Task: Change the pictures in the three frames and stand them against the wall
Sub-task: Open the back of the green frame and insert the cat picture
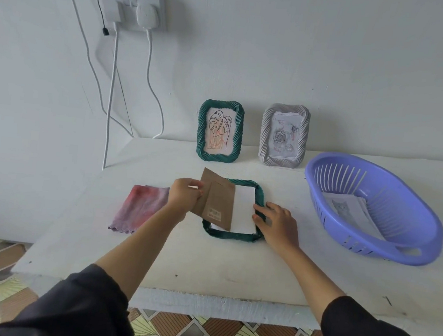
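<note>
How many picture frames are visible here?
3. A green frame and a grey frame stand against the wall; a second green frame lies flat on the table. None seems hidden.

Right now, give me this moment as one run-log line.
left hand holds cardboard backing up; right hand rests on flat frame; white sheet exposed; green frame, grey frame stand against wall; prints in basket

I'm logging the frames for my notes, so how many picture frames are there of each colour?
Green frames: 2, one standing at the wall, one lying flat with its cardboard backing lifted
Grey frames: 1, standing at the wall
Total: 3
</note>
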Tool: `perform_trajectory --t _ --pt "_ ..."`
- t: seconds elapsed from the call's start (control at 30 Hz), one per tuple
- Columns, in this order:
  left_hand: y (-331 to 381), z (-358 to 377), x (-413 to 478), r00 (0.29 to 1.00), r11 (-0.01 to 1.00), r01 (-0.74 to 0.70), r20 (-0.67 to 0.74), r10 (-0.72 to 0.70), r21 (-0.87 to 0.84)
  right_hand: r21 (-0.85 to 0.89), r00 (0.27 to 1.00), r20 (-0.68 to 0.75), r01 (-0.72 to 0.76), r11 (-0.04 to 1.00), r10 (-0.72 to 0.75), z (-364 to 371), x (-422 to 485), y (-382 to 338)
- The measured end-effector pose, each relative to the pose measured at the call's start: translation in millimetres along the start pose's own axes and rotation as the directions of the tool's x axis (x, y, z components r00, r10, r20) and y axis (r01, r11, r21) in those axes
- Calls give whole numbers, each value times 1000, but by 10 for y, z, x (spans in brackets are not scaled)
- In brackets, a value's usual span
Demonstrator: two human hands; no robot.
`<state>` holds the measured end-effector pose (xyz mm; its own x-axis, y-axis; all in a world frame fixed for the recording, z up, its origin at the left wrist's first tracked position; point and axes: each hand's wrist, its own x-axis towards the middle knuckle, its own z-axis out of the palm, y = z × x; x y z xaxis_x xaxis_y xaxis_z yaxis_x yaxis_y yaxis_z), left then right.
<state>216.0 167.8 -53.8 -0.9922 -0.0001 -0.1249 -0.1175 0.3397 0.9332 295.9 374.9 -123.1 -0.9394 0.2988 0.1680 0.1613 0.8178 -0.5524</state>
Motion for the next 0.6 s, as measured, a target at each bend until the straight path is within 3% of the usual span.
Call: perform_trajectory --t 0.3,0.47,0.6 --pt "-306 -594 250 972 994 102 -207 -107 -39 -20 1000 10 -2 1000 2 -3 -11 -8" --pt "-389 -563 251 977 996 90 -197 -84 20 -18 1000 14 -6 1000 6 -11 -16 -18" --pt "-360 -497 200 985 983 23 -172 9 185 -22 1000 15 -5 1000 5 -19 -22 -25"
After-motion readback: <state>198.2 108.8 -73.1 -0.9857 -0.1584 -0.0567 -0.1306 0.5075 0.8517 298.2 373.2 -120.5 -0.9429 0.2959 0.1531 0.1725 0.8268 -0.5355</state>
